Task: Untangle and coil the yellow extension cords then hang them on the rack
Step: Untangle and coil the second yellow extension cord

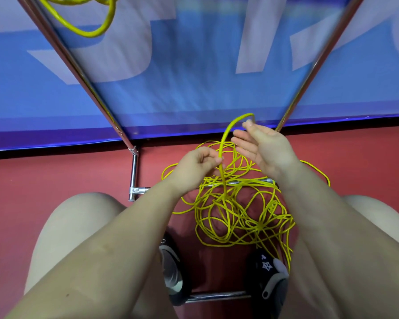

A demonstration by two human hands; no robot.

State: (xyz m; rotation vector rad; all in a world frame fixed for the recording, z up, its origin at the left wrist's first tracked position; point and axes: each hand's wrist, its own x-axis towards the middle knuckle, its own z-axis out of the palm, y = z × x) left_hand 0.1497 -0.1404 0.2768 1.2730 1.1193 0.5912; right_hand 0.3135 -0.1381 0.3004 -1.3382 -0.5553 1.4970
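We see a yellow cord (240,210) lying in a loose tangle on the red floor (55,171), between the person's knees and just in front of their shoes (266,270). The heap has no single long axis; its loops run every way and drape over the low metal bar of the rack (134,171). One strand rises out of the pile, nearly upright, and arches over to the right at its top.

The left hand (198,164) pinches that strand between thumb and fingertips, low on the rise. The right hand (263,146) is higher, palm turned inward with the lower fingers spread; its topmost fingertips meet the end of the arch, seemingly pinching it, though blur hides the exact grip.

A second coil of cord (97,21) hangs at the upper left beside a slanted rack pole. Behind stands a blue banner (194,77) with large pale letters, too cropped and blurred for us to read.
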